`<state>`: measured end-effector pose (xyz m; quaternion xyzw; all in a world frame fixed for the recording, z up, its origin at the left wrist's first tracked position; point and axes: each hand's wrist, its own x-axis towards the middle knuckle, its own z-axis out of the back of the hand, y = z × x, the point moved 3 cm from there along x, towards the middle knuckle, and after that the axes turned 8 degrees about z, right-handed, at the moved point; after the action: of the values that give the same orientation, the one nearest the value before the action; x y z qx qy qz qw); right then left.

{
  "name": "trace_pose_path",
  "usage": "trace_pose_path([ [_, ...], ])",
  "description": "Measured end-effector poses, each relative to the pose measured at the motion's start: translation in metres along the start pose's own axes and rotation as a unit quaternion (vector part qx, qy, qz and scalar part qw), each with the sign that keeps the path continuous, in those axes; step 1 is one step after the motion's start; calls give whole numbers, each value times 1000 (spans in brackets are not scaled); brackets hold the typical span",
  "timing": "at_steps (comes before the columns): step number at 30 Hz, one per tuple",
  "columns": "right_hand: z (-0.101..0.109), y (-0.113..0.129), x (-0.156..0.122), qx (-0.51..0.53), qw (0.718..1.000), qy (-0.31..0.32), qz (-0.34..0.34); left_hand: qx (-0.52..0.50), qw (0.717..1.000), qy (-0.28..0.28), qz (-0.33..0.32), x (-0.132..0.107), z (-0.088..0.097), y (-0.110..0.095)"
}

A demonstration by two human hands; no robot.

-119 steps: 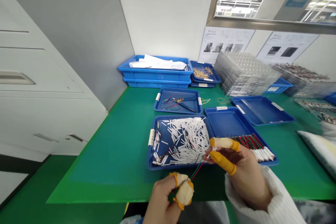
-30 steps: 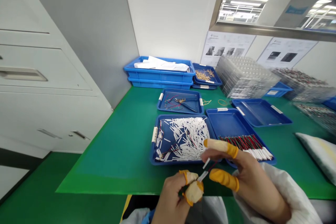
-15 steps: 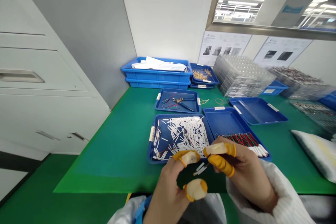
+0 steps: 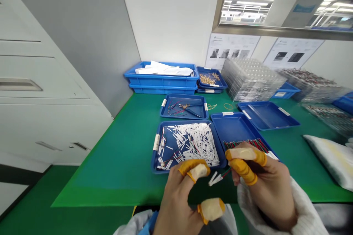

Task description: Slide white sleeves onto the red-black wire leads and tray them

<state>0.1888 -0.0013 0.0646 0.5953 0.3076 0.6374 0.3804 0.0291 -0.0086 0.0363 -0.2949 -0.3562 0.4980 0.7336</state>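
— Orange finger cots (image 4: 242, 170) on both grips; what do we record?
— We record the right grip (image 4: 264, 187) closed on a white-tipped wire (image 4: 217, 178), held just in front of the blue tray (image 4: 190, 122); the left grip (image 4: 179, 205) stands open beside it, holding nothing.

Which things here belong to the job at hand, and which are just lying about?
In the job: left hand, right hand, thin red-and-green wire with white sleeves, blue plastic tray of white sleeves.
Lying about: dark steel pliers, stacked clear plastic trays.

L hand (image 4: 176, 205), R hand (image 4: 267, 187) close, fingers (image 4: 244, 172) curled
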Motion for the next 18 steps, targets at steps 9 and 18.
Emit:
trace_pose_path([
  [9, -7, -14, -12, 152, 982, -47, -104, 104, 983, -104, -114, -3, 0, -13],
  [18, -7, -15, -19, 171, 976, 34, -127, 124, 978, -51, -160, -3, -11, -22],
])
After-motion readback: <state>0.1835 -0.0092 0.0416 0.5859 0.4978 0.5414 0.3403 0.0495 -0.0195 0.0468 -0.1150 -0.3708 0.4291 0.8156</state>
